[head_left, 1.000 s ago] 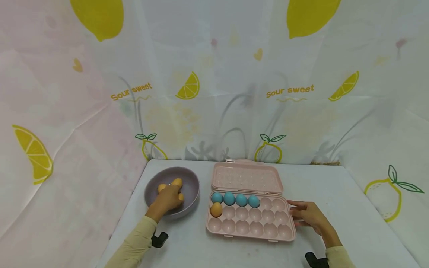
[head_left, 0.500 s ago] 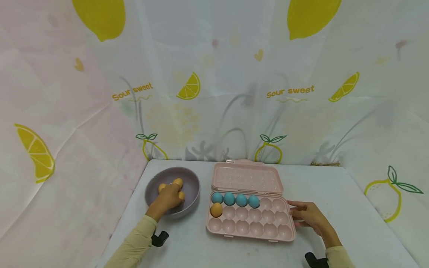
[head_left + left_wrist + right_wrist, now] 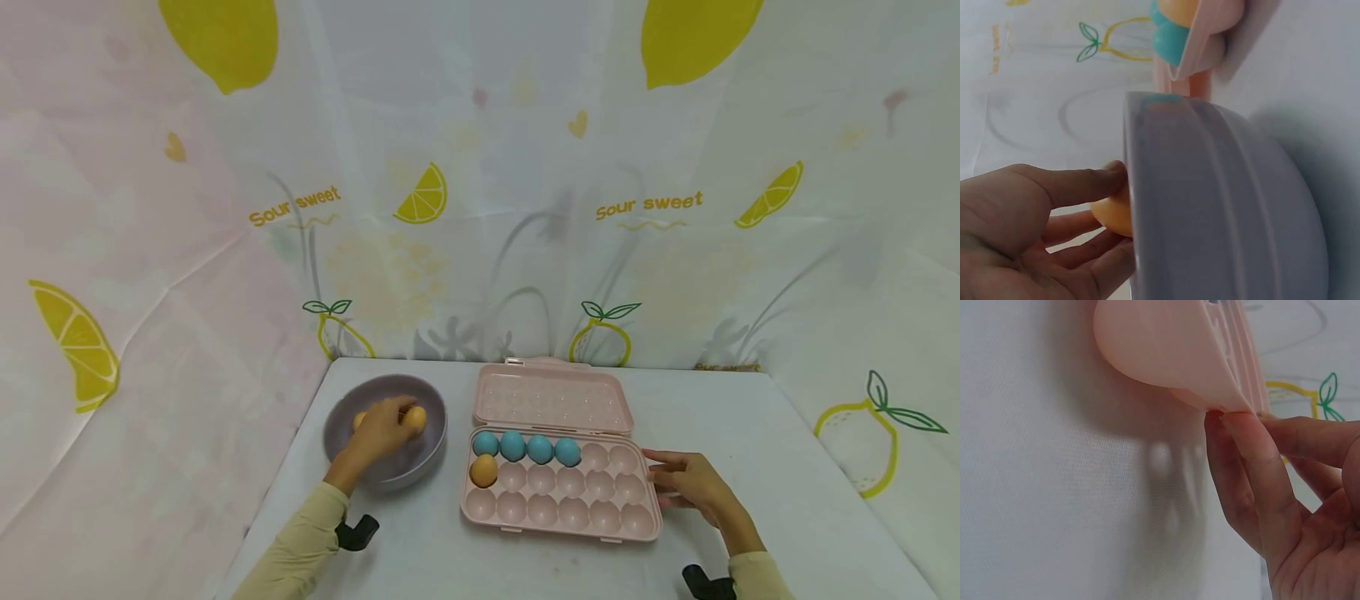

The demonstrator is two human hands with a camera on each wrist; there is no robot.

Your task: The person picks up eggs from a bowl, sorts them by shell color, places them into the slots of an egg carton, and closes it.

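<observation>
Inside the grey-purple bowl (image 3: 427, 462), my left hand (image 3: 378, 435) holds an orange egg (image 3: 414, 419) between thumb and fingers. In the left wrist view the same egg shows partly behind the bowl's rim. Another orange egg (image 3: 358, 420) peeks out beside the hand; the rest of the bowl's contents there is hidden. An open pink egg box (image 3: 562, 527) lies to the right, with several blue eggs (image 3: 540, 448) along its back row and one orange egg at the left of its middle row. My right hand (image 3: 697, 487) pinches the box's right edge with thumb and fingertips (image 3: 1244, 428).
The egg box's lid (image 3: 553, 396) lies folded back behind it. Both stand on a white table (image 3: 720, 417) with a lemon-print cloth (image 3: 495, 250) hanging at the back and sides. Black wrist mounts (image 3: 358, 533) stick out below both hands.
My left hand has risen a little and turned inside the bowl, with an orange egg now in its grip. My right hand and the egg box have stayed in place.
</observation>
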